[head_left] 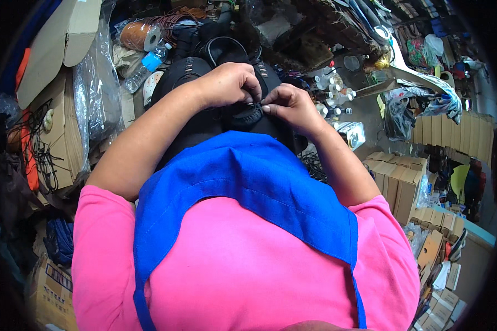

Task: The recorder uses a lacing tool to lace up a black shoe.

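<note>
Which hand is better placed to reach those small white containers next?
Probably the right hand: the white containers lie out on its side. The left hand is farther away; both hands are at the dark piece.

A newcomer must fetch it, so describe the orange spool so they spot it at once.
From the blue apron, look beyond the left forearm to the clear bottle with a blue label. Just above it in the picture is the orange spool, a fat roll whose solid orange side and pale round end set it apart from the see-through bottle.
</note>
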Tool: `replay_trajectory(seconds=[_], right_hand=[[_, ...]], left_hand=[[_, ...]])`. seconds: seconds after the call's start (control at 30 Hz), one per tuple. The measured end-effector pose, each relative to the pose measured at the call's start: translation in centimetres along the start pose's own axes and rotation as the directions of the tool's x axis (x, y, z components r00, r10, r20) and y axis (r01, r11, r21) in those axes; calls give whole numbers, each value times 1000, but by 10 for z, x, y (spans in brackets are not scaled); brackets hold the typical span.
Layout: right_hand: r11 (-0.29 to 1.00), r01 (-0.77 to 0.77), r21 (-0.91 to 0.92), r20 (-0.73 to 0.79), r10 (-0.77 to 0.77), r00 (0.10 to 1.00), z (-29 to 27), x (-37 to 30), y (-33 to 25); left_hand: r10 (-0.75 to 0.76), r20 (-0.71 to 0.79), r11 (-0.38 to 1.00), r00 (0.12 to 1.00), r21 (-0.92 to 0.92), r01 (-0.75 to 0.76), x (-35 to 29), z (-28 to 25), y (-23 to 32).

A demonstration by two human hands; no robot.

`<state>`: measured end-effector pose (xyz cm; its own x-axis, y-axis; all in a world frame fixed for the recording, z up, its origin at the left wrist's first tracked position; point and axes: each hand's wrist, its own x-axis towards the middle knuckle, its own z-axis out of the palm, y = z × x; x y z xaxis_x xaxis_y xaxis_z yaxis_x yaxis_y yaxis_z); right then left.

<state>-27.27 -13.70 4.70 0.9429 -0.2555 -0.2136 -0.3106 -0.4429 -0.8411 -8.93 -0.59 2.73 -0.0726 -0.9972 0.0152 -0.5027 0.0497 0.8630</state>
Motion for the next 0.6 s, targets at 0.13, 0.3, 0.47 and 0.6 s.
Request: replay_trajectory(seconds=[0.13, 0.3, 0.47, 0.6], right_hand=[[990, 38, -133, -24, -42, 999, -5, -5, -17], [937, 116, -330, -35, -135, 990, -4, -15, -15], [787, 155, -598, -116, -276, 954, 17, -33, -20], [777, 132, -615, -121, -258, 958, 20, -38, -17]], left_hand=[[133, -473, 955, 871, 297, 15, -23, 10, 16], [149, -560, 966, 815, 257, 0, -54, -3, 28], [-87, -527, 987, 845, 71, 146, -80, 18, 50], [20, -513, 898, 858, 387, 210, -80, 30, 41]])
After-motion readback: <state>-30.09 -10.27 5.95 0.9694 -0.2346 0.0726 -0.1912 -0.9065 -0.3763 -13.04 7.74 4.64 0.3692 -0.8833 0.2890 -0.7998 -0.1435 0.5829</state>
